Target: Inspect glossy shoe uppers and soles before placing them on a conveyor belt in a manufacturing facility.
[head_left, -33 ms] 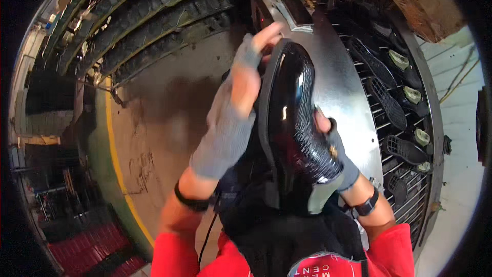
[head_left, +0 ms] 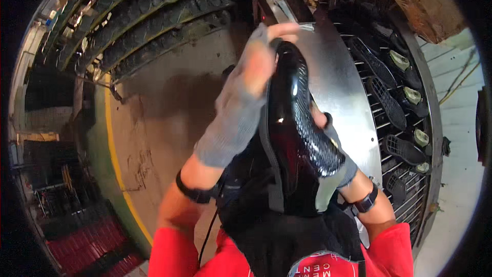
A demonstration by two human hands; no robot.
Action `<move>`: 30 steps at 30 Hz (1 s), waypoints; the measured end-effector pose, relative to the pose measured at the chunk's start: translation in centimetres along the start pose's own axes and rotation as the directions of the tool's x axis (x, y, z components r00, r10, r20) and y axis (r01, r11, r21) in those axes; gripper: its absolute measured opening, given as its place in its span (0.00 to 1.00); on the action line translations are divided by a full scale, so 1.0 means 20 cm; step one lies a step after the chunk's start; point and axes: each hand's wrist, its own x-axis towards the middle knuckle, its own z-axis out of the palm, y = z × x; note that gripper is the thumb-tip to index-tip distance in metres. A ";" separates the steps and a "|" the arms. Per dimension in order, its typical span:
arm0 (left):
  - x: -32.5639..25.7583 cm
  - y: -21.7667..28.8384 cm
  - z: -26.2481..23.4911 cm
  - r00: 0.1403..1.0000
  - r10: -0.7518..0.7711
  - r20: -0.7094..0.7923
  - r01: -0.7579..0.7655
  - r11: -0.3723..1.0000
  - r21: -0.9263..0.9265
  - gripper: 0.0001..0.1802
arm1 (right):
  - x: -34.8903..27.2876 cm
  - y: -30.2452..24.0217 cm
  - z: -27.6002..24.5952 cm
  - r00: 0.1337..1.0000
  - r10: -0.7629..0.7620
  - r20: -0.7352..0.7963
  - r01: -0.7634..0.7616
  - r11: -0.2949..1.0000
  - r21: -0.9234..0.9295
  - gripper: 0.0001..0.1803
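A glossy black shoe with a ribbed, textured sole (head_left: 300, 123) is held up close in front of the person's chest, toe pointing away, above the curved metal table (head_left: 343, 77). The left hand (head_left: 251, 77), in a grey fingerless knit glove, presses flat against the shoe's left side — bare fingers extended over the toe, not curled. The right hand (head_left: 335, 146), gloved alike, grips the heel end from below, fingers wrapped under the sole. Dark shoe soles (head_left: 389, 107) lie on the wire rack (head_left: 410, 174) just right of the table.
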 end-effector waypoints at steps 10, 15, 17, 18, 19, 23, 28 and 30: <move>-0.27 -0.26 0.16 0.914 -0.114 -0.389 0.023 0.973 -0.231 0.24 | -0.45 0.11 -0.16 0.953 -0.145 -0.267 -0.117 0.638 -0.761 0.49; -0.29 -0.30 0.13 0.834 0.435 -0.339 -0.189 0.803 0.565 0.31 | -0.33 0.11 -0.04 0.884 -0.151 -0.442 -0.191 0.747 -0.637 0.36; -0.21 -0.34 0.07 0.880 0.394 -0.265 -0.141 0.749 0.647 0.33 | -0.22 0.08 -0.03 0.843 -0.115 -0.526 -0.229 0.808 -0.543 0.31; -0.17 -0.37 0.04 0.911 0.299 -0.285 -0.079 0.803 0.590 0.35 | -0.17 0.06 -0.04 0.774 -0.091 -0.627 -0.258 0.859 -0.443 0.25; -0.13 -0.39 0.00 0.932 0.223 -0.285 -0.052 0.863 0.503 0.36 | -0.12 0.05 -0.05 0.789 -0.161 -0.593 -0.182 0.861 -0.476 0.23; -0.27 -0.47 -0.06 0.905 -0.367 -0.213 0.362 0.930 -0.064 0.38 | 0.05 0.03 -0.17 0.860 -0.252 -0.444 0.029 0.893 -0.450 0.24; -0.59 -0.74 -0.05 0.703 -0.712 -0.005 0.546 0.544 -0.637 0.39 | 0.20 0.11 -0.36 0.839 -0.370 -0.399 0.004 0.738 -0.675 0.27; -0.62 -0.84 -0.06 0.709 -0.681 -0.185 0.558 0.702 -0.443 0.38 | 0.23 0.10 -0.39 0.853 -0.389 -0.347 0.027 0.697 -0.717 0.26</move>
